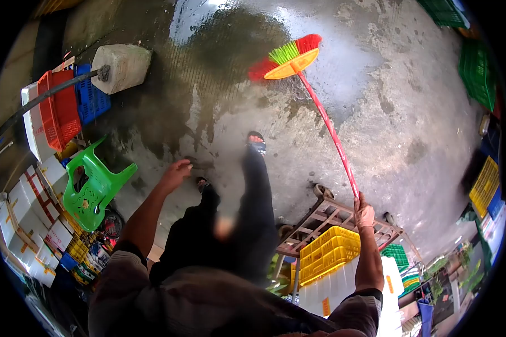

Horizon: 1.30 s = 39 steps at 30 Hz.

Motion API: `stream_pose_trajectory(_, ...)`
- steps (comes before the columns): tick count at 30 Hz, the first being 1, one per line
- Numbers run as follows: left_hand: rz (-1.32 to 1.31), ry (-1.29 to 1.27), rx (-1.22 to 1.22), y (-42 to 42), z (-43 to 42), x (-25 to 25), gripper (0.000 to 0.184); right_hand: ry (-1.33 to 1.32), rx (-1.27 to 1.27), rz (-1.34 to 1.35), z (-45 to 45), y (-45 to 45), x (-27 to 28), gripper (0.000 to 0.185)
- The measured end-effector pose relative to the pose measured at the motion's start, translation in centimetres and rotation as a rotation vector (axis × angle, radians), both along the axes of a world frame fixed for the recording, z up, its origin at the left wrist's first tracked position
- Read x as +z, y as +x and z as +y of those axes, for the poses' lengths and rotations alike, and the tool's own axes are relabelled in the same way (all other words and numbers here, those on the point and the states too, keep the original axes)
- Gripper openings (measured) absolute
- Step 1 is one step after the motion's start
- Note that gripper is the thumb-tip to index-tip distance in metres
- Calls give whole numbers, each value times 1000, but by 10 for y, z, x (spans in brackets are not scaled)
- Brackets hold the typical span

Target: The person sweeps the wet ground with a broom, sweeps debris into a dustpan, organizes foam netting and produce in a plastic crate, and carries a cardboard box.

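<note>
My right hand [364, 213] is closed round the end of a red broom handle [331, 132]. At the handle's far end, an orange broom head [293, 64] with red and green bristles is over the wet concrete floor [219, 106]. My left hand [177, 173] hangs out to the left over the floor, its fingers somewhat curled and apart, with nothing in it. Sandalled feet and dark trouser legs show between the hands.
A green plastic chair [90, 191], red crate [60, 106], blue crate [91, 95] and a concrete block with a pole [121, 68] stand left. A cart [315, 222] with a yellow crate [329, 255] is near my right arm. Green crates [477, 73] line the far right.
</note>
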<state>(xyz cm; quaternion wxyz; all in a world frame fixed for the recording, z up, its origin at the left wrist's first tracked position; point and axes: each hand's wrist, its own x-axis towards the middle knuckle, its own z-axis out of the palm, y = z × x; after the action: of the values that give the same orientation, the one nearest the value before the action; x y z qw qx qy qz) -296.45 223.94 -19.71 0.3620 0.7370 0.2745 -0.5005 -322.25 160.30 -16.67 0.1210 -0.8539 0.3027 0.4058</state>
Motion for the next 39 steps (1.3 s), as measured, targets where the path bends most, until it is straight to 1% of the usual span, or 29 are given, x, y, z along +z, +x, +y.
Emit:
stream_pose_trajectory(1, -15, 2, 48, 1, 5, 4, 42, 12, 40, -73, 4, 30, -14, 41)
stream_pose_trajectory(2, -51, -5, 38, 2, 17, 8, 42, 0, 68, -86, 12, 65, -28, 42)
stream_pose_trajectory(4, -155, -2, 35, 7, 46, 23, 42, 69, 76, -128, 42, 161, -44, 44)
stream_pose_trajectory(5, -162, 12, 81, 12, 50, 42, 42, 91, 105, -195, 62, 205, -64, 43)
stream_pose_trajectory(7, -197, 46, 184, 25, 55, 86, 41, 183, 167, -244, 121, 315, -79, 42)
stream_pose_trajectory(8, -242, 88, 114, 24, 76, 95, 40, 233, 185, -272, 154, 370, -80, 41)
stream_pose_trajectory(10, -289, 151, 193, 27, 99, 134, 37, 330, 254, -361, 212, 458, -67, 41)
stream_pose_trajectory(11, -283, 170, 230, 18, 107, 153, 35, 375, 279, -361, 233, 480, -56, 41)
stream_pose_trajectory(13, -152, 297, 482, -17, 162, 159, 43, 374, 283, -413, 261, 496, -35, 42)
stream_pose_trajectory(14, -156, 332, 511, -42, 187, 162, 42, 372, 277, -393, 269, 497, -17, 43)
stream_pose_trajectory(15, -156, 370, 540, -71, 206, 163, 42, 335, 283, -281, 270, 495, -9, 44)
stream_pose_trajectory(16, -151, 381, 569, -98, 221, 160, 40, 283, 326, -319, 262, 482, -25, 43)
stream_pose_trajectory(17, -136, 390, 596, -120, 226, 156, 38, 255, 310, -222, 260, 479, -4, 45)
stream_pose_trajectory(18, -35, 379, 741, -128, 216, 156, 36, 217, 327, -203, 245, 462, -15, 46)
stream_pose_trajectory(19, 68, 366, 882, -128, 205, 154, 34, 186, 295, -152, 234, 452, -9, 45)
stream_pose_trajectory(20, 183, 375, 798, -123, 195, 143, 28, 84, 330, -61, 222, 445, -10, 47)
stream_pose_trajectory(21, 300, 384, 712, -121, 182, 134, 23, 98, 340, -38, 209, 442, -9, 50)
stream_pose_trajectory(22, 301, 300, 741, -121, 169, 121, 27, 49, 338, 39, 192, 445, -19, 50)
stream_pose_trajectory(23, 120, 131, 865, -120, 159, 109, 30, 37, 393, 38, 187, 473, -24, 50)
stream_pose_trajectory(24, -74, 71, 677, -140, 153, 71, 31, 26, 437, 36, 184, 497, -26, 50)
stream_pose_trajectory(26, -124, 24, 715, -110, 135, 60, 34, 60, 509, 14, 199, 553, -34, 49)
stream_pose_trajectory(27, 14, 27, 950, -53, 119, 73, 35, 99, 544, -14, 221, 603, -40, 48)
stream_pose_trajectory(28, 18, 46, 835, -36, 118, 65, 39, 103, 621, -25, 242, 645, -58, 46)
stream_pose_trajectory(30, -26, 65, 881, 30, 112, 82, 41, 124, 704, -125, 312, 742, -69, 43)
stream_pose_trajectory(31, -53, 75, 904, 68, 109, 96, 42, 106, 724, -141, 359, 791, -54, 44)
stream_pose_trajectory(33, -134, 111, 910, 134, 113, 126, 46, 206, 816, -198, 403, 865, -60, 46)
stream_pose_trajectory(34, -169, 108, 962, 165, 115, 142, 46, 233, 830, -236, 413, 886, -45, 46)
stream_pose_trajectory(36, -246, 107, 1019, 198, 121, 150, 45, 241, 819, -305, 423, 918, 3, 45)
stream_pose_trajectory(39, -296, 115, 1062, 234, 115, 152, 45, 204, 807, -294, 376, 936, 50, 44)
